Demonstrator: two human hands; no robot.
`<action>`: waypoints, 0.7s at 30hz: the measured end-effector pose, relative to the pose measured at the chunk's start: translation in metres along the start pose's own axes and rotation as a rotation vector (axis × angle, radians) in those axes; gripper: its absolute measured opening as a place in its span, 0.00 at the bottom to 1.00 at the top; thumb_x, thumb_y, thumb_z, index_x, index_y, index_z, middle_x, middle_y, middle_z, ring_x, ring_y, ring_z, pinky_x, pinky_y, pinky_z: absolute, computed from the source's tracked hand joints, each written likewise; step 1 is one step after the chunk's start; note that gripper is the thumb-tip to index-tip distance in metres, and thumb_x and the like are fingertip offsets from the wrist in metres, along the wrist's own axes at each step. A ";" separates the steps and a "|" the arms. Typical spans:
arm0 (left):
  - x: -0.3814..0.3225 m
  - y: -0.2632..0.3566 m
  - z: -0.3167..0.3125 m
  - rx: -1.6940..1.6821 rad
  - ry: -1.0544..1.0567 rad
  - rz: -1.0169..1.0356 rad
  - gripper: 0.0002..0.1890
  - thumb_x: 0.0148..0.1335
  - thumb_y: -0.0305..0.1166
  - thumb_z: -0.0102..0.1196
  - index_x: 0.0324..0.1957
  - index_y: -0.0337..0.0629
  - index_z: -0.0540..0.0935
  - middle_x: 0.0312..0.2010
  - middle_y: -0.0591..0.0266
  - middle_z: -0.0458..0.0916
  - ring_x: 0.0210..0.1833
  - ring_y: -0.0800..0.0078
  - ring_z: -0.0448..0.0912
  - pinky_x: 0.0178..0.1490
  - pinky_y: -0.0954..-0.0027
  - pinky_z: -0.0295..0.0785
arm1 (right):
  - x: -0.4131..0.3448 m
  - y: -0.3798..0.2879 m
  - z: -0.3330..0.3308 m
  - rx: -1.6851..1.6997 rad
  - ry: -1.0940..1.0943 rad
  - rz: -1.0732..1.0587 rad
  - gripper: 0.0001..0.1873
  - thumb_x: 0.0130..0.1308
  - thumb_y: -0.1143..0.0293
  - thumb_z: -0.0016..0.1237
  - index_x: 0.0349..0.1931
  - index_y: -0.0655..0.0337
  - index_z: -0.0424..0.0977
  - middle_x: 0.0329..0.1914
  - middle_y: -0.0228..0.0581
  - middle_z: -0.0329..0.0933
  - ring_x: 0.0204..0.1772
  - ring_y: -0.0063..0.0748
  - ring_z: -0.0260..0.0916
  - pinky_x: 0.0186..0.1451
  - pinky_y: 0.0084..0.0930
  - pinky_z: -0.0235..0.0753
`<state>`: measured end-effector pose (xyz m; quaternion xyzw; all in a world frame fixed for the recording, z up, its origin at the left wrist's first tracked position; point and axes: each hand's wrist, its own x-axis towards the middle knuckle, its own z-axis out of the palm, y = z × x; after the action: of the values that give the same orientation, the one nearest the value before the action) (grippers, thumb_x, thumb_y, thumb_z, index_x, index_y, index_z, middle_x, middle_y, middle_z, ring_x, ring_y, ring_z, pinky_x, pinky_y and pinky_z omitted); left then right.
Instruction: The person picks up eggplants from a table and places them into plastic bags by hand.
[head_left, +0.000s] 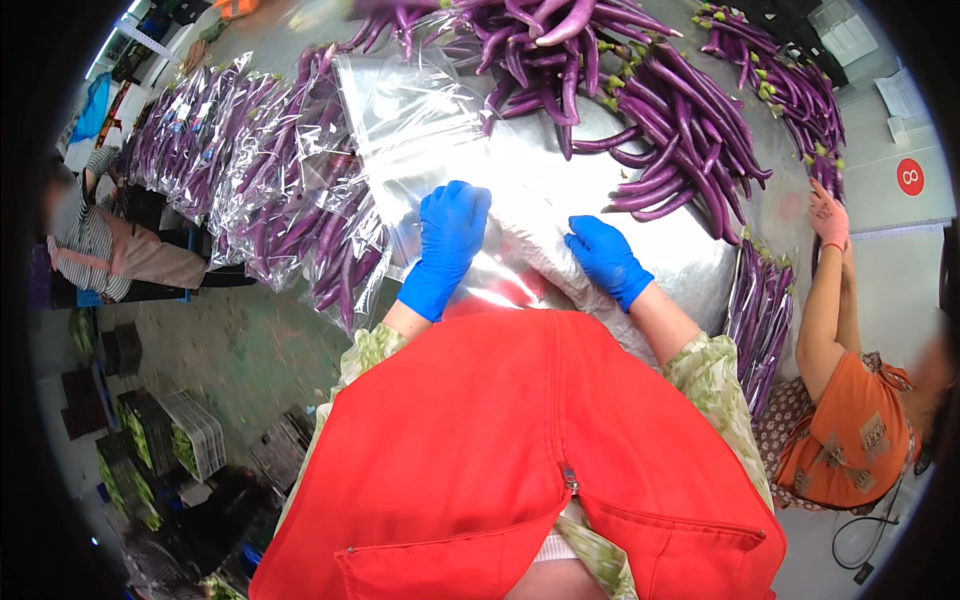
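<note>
My left hand (456, 236), in a blue glove, has its fingers curled over the lower part of a stack of clear plastic bags (412, 127) on the metal table (615, 180). Whether it grips one cannot be told. To the right, my right hand (606, 259), also blue-gloved, is half curled beside a crumpled whitish plastic sheet or bag (551, 255); its grip is not clear. Loose long purple eggplants (675, 135) are heaped beyond my right hand, with more piled at the top. Left of the clear bags lie several eggplants in clear bags (330, 240).
Bagged eggplants (761, 307) lie at the table's right side. A co-worker in orange (847, 435) holds eggplants at the right, wearing a pink glove (829, 217). Another person in a striped top (90, 247) is at the far left. Crates with green vegetables (191, 435) stand lower left.
</note>
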<state>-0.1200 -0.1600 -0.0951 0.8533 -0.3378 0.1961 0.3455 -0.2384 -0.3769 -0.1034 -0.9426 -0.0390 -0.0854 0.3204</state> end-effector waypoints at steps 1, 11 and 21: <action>-0.001 0.003 -0.002 0.032 0.000 0.036 0.04 0.53 0.31 0.53 0.31 0.43 0.74 0.28 0.58 0.73 0.31 0.58 0.71 0.36 0.61 0.65 | 0.000 0.000 0.000 0.004 0.000 0.010 0.08 0.59 0.67 0.41 0.34 0.63 0.67 0.34 0.53 0.69 0.38 0.54 0.67 0.39 0.40 0.68; -0.018 0.008 0.000 0.217 -0.060 0.307 0.10 0.47 0.28 0.54 0.34 0.47 0.73 0.29 0.63 0.69 0.33 0.64 0.69 0.40 0.62 0.62 | 0.000 0.015 0.000 0.106 0.139 0.154 0.09 0.58 0.67 0.42 0.30 0.65 0.67 0.30 0.53 0.68 0.36 0.54 0.66 0.38 0.38 0.66; -0.006 0.037 0.000 -0.075 -0.174 0.330 0.15 0.48 0.29 0.57 0.41 0.44 0.76 0.46 0.57 0.71 0.53 0.58 0.67 0.59 0.56 0.56 | 0.007 0.003 0.007 0.222 0.233 0.128 0.12 0.57 0.67 0.47 0.38 0.66 0.71 0.36 0.51 0.72 0.39 0.49 0.70 0.43 0.33 0.69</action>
<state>-0.1500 -0.1772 -0.0819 0.7867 -0.5087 0.1627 0.3096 -0.2297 -0.3746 -0.1093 -0.8858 0.0492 -0.1688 0.4295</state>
